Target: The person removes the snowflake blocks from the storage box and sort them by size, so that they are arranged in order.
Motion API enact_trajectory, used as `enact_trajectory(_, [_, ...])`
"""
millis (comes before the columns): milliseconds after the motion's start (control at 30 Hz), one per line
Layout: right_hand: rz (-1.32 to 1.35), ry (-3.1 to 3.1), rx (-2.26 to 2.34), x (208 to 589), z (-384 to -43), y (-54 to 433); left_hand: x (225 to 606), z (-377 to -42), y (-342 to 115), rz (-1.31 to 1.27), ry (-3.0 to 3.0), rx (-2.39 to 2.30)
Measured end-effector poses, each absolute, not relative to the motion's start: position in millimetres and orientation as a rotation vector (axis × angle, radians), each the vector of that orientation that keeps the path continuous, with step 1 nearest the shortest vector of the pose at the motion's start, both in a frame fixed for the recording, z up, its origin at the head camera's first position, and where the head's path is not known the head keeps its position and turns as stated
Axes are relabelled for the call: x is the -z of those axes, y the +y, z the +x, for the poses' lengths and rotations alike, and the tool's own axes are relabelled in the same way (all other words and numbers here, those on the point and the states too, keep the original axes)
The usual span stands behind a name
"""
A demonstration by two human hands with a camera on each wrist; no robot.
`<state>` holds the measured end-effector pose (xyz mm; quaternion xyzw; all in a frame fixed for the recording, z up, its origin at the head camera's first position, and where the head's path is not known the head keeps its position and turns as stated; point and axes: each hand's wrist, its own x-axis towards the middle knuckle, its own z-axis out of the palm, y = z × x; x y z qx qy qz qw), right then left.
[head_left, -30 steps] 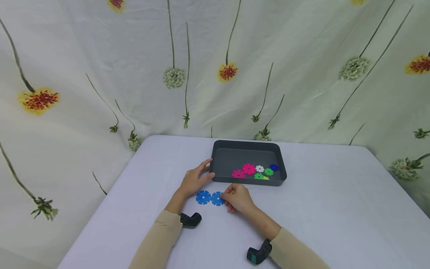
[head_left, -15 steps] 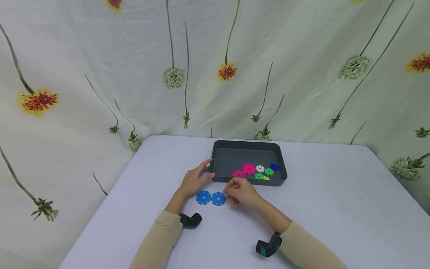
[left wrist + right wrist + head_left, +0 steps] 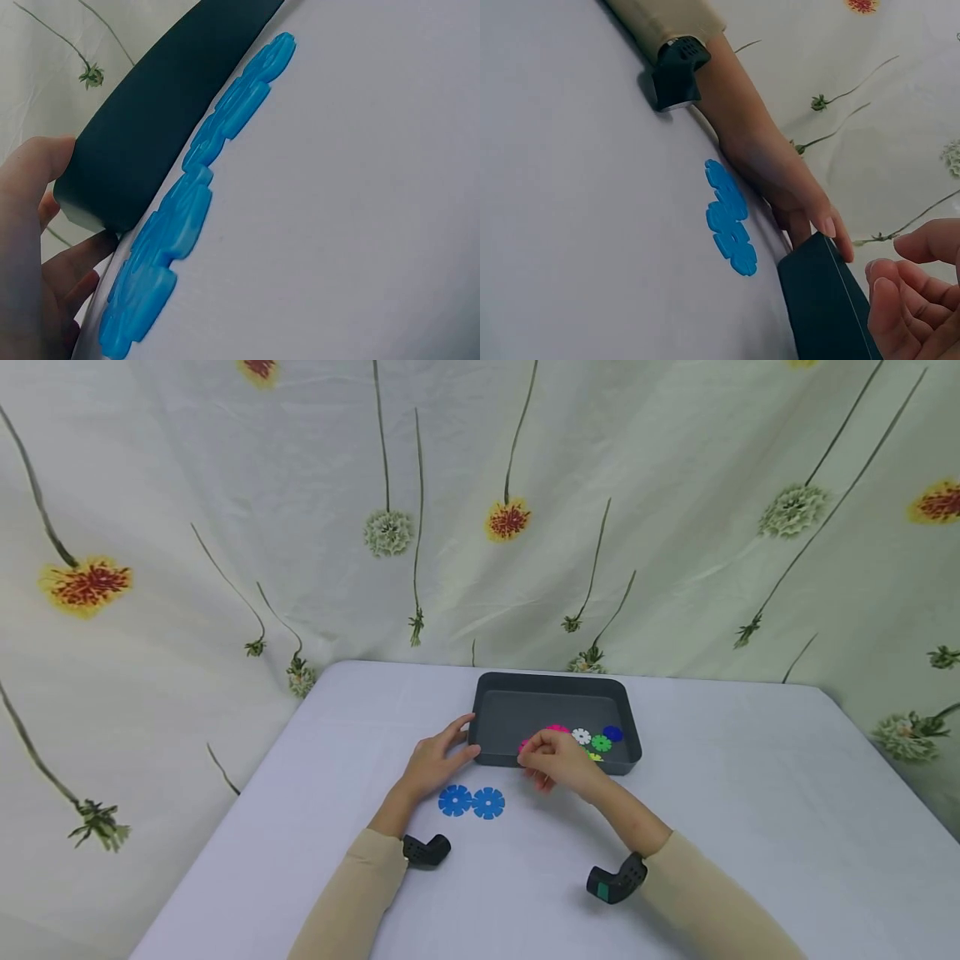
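My left hand (image 3: 429, 766) holds the front left corner of a dark grey tray (image 3: 549, 684), thumb at the rim and other fingers against its side. In the left wrist view, its fingers (image 3: 71, 266) sit low by the tray corner. Two blue snowflake discs (image 3: 488, 803) lie side by side on the white table just before the tray, apart from both hands. Over the tray's front edge hovers my right hand (image 3: 558, 762). The right wrist view shows its fingers loosely bent, thumb apart, with nothing visible between them.
Inside the tray lie more snowflake discs: a white disc (image 3: 581, 737), a green disc (image 3: 602, 743), a dark blue disc (image 3: 612, 733), a yellow one and pink ones partly hidden by the right hand. A flower-print cloth (image 3: 315, 485) hangs behind the table (image 3: 750, 793).
My right hand has let go of the right-hand blue disc and moved up and rightward to the tray's front edge. My left hand and the tray have stayed put.
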<state>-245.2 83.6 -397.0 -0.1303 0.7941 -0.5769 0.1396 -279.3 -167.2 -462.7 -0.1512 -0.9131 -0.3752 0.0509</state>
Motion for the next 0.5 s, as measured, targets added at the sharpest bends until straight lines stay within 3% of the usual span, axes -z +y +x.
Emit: enact_trajectory(500, [-0.322,2.321,1.684,386.9,-267.6,99.5,463.5,-279.2,-167.0,-0.439,-2.799,1.151])
